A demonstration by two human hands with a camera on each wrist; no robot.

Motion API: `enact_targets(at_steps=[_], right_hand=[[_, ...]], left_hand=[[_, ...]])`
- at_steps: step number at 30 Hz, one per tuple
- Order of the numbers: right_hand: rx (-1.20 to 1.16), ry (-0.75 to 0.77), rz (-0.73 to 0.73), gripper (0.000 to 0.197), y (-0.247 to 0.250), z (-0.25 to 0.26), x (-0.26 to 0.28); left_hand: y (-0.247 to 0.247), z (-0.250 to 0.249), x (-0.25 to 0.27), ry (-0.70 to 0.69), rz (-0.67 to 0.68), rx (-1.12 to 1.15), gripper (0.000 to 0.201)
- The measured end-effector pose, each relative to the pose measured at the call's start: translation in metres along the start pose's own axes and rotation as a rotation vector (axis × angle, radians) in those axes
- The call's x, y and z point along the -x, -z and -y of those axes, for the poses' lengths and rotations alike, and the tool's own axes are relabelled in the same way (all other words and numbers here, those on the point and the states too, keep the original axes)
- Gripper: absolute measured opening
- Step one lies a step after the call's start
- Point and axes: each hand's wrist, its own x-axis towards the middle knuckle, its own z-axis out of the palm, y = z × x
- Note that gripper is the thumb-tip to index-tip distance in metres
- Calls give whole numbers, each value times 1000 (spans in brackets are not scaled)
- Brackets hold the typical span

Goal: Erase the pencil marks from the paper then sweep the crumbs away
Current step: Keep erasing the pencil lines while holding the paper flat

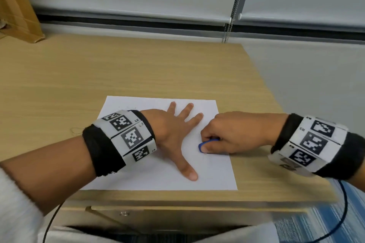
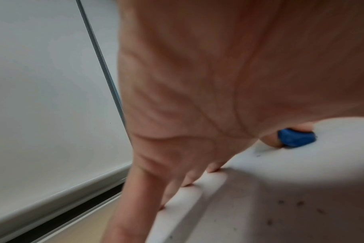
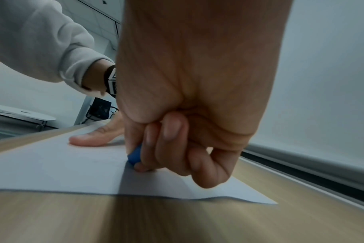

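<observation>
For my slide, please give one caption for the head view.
Left hand flat on white paper; right hand rubs blue eraser on it.

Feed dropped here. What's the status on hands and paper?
Left hand flat, pinning paper. Right hand fingers pinching blue eraser on sheet. Crumbs unswept. Nothing blocking.

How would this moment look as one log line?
stage: erasing | left hand: flat, pressing paper | right hand: pinching blue eraser on paper
</observation>
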Motion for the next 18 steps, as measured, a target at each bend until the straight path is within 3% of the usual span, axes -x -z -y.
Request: enact_targets(at_steps=[6, 11, 16, 18], right_hand=[[21, 83, 31, 36, -12, 17, 8], [17, -7, -6, 39, 1, 3, 3], [58, 68, 16, 34, -17, 24, 19], [50, 24, 3, 37, -11, 17, 18]], left_hand=[[2, -3, -3, 28, 20, -13, 147], [2, -1, -3, 32, 14, -7, 147], [2, -2, -4, 45, 37, -20, 148], [3, -3, -3, 46, 37, -25, 148]])
